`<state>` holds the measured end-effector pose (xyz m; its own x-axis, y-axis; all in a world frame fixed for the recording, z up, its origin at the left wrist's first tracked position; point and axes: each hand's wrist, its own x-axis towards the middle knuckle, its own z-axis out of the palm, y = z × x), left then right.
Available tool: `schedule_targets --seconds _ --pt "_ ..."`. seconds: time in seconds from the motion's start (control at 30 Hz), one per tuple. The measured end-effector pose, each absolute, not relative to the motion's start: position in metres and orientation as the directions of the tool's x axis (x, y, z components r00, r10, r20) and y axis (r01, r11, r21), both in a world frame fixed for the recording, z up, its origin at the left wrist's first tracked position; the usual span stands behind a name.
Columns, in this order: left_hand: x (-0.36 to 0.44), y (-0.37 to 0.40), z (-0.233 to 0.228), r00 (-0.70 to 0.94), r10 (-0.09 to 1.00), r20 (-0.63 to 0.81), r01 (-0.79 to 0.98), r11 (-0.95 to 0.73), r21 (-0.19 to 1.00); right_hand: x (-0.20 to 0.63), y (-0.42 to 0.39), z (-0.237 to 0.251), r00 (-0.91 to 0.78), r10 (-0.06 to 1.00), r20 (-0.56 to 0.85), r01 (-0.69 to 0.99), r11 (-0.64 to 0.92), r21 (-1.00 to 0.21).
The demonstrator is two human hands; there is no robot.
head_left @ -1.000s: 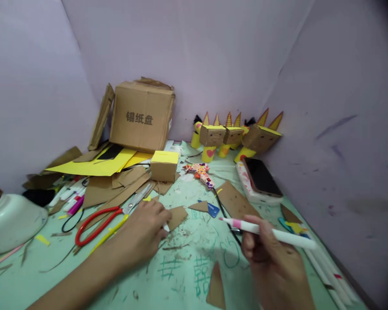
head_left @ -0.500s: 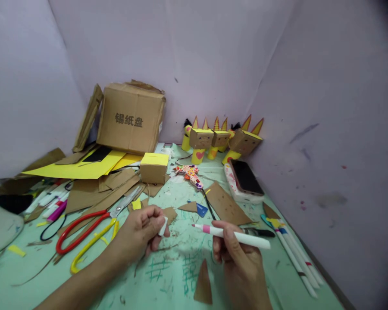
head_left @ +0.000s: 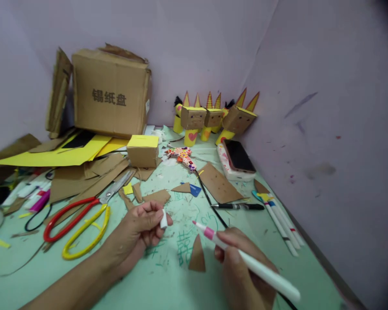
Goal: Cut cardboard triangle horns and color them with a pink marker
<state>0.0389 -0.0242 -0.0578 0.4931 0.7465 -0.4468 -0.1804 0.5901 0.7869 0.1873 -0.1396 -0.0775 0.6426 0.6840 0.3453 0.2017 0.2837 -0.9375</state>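
Left hand pinches a white cap, near centre; right hand grips the pink-tipped marker, near right, tip bare; step judged to be uncapped-marker handling; next move would call for steady aim.

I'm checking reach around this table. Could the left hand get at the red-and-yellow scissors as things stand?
Probably yes: the scissors lie uncovered near the left forearm. But the left hand holds a white cap, which it may have to set down first.
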Motion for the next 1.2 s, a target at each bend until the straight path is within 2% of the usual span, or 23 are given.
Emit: schedule_targets --seconds 0.07,0.13,0.23,0.33,0.4,0.47,0.57,0.63,0.77,1.1,1.2 --pt "0.04 -0.026 -0.058 0.463 0.752 -0.469 -0.231 0.613 0.756 0.18 -0.138 -0.08 0.557 0.66 0.504 0.319 0.39 -0.864" --pt "0.041 -0.029 -0.057 0.456 0.76 -0.463 -0.253 0.609 0.752 0.175 -0.135 -0.081 0.507 0.625 0.593 0.378 0.458 -0.805" --pt "0.042 -0.034 -0.055 0.499 0.764 -0.408 -0.224 0.569 0.791 0.172 -0.132 -0.08 0.537 0.611 0.581 0.381 0.439 -0.814" --pt "0.042 -0.04 -0.055 0.546 0.784 -0.296 -0.129 0.427 0.895 0.174 -0.132 -0.077 0.603 0.615 0.508 0.326 0.392 -0.861" --pt "0.039 -0.043 -0.057 0.562 0.804 -0.197 -0.004 0.24 0.971 0.177 -0.134 -0.076 0.628 0.625 0.464 0.296 0.359 -0.885" --pt "0.034 -0.043 -0.059 0.586 0.809 -0.055 0.17 -0.057 0.984 0.179 -0.136 -0.078 0.627 0.655 0.422 0.277 0.319 -0.906" --pt "0.028 -0.041 -0.062 0.653 0.737 0.175 0.322 -0.479 0.817 0.182 -0.137 -0.082 0.592 0.716 0.37 0.241 0.282 -0.929" --pt "0.025 -0.039 -0.063 0.694 0.671 0.26 0.305 -0.601 0.739 0.183 -0.138 -0.084 0.565 0.738 0.368 0.222 0.293 -0.93" --pt "0.026 -0.038 -0.065 0.733 0.613 0.295 0.285 -0.67 0.686 0.183 -0.138 -0.087 0.534 0.746 0.398 0.235 0.321 -0.918" --pt "0.026 -0.043 -0.061 0.788 0.531 0.311 0.3 -0.772 0.56 0.181 -0.138 -0.088 0.518 0.767 0.378 0.28 0.266 -0.922" --pt "0.025 -0.043 -0.06 0.804 0.515 0.297 0.286 -0.773 0.566 0.18 -0.138 -0.084 0.509 0.786 0.352 0.263 0.247 -0.933"
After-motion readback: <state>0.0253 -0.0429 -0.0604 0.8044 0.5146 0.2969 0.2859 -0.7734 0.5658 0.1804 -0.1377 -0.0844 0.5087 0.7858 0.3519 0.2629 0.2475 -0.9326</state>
